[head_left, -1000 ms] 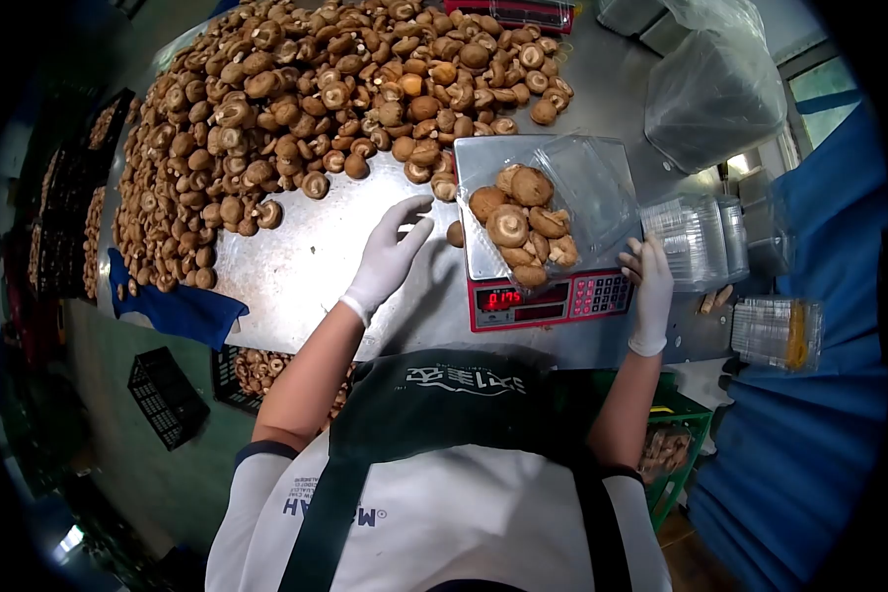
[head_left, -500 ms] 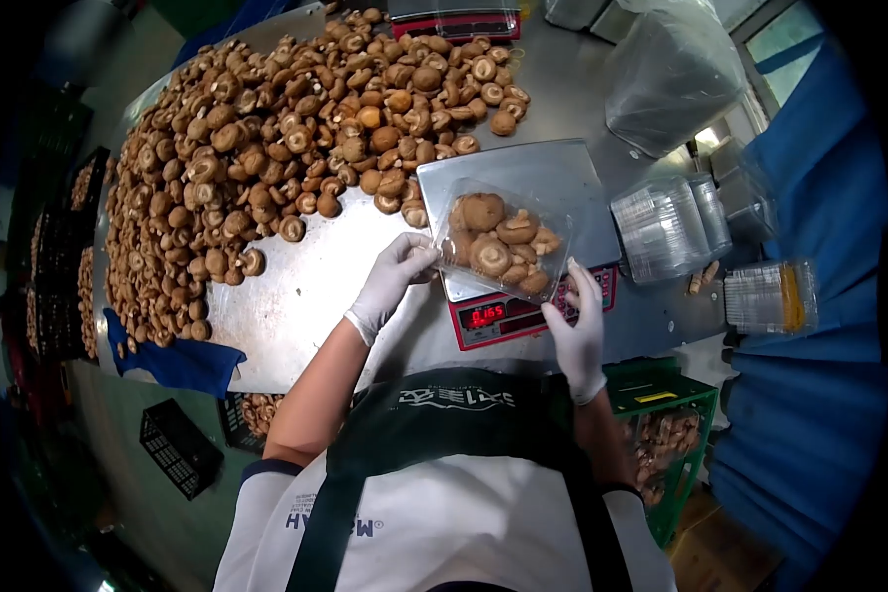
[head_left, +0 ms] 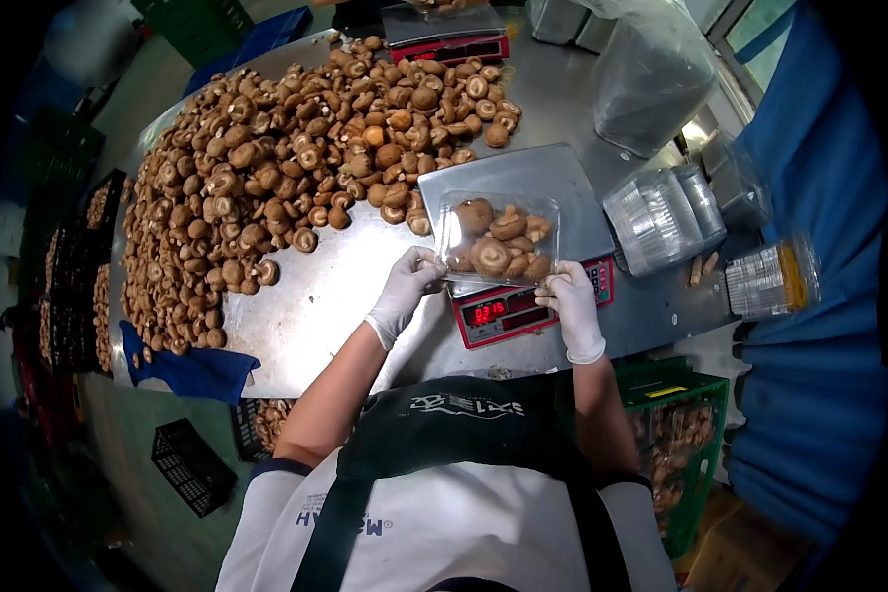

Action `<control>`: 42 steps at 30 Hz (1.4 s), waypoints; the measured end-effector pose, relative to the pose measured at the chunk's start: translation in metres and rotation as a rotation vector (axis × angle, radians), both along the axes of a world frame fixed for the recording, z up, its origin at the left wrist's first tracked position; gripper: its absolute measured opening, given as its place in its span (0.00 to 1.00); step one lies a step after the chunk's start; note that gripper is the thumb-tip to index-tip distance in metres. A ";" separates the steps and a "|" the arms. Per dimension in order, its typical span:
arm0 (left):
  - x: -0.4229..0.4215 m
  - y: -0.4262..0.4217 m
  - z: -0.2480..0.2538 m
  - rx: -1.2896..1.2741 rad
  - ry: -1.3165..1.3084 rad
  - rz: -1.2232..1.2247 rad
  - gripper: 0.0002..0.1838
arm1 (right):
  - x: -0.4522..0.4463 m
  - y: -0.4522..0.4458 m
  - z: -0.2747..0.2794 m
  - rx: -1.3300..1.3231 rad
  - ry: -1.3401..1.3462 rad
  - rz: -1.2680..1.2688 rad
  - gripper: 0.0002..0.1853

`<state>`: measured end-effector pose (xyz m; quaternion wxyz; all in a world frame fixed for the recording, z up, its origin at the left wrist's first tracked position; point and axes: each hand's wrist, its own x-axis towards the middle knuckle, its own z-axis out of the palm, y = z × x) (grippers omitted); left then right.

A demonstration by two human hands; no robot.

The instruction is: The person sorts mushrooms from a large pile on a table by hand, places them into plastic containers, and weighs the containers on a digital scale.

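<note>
A clear plastic tray (head_left: 553, 209) filled with brown shiitake mushrooms (head_left: 490, 256) sits over the steel plate of a red digital scale (head_left: 508, 318). Gloved in white, my left hand (head_left: 407, 286) pinches the tray's near left corner. My right hand (head_left: 572, 308) is closed at its near right corner, fingertips pressed together on the rim. The tray's near edge lies just above the lit red display. Whether the tray rests fully on the plate I cannot tell.
A large heap of shiitake mushrooms (head_left: 257, 178) covers the left of the steel table. Stacked clear trays (head_left: 656, 222) and a plastic bag (head_left: 651, 84) stand at the right. Another scale (head_left: 449, 47) is at the back. A green crate (head_left: 696, 464) with mushrooms stands below right.
The tray has turned from slanted to nearly square with my body. My right hand has closed on its corner, where its fingers were apart before. The scale's reading has changed.
</note>
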<state>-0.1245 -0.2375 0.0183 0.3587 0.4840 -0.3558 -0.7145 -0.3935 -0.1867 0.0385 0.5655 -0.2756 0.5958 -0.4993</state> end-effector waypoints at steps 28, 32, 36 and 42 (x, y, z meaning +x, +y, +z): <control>0.013 -0.087 0.035 -0.286 -0.293 0.047 0.20 | -0.027 0.069 -0.017 0.050 0.177 0.045 0.19; 0.002 -0.094 0.033 -0.335 -0.384 -0.108 0.23 | 0.001 0.068 -0.040 -0.137 0.048 0.043 0.19; -0.026 -0.064 0.046 -0.349 -0.427 -0.510 0.08 | 0.052 0.060 -0.042 -0.264 -0.302 -0.116 0.31; -0.077 0.037 0.040 -0.393 -0.297 -0.862 0.11 | 0.005 0.137 -0.038 -0.406 -0.306 -0.470 0.33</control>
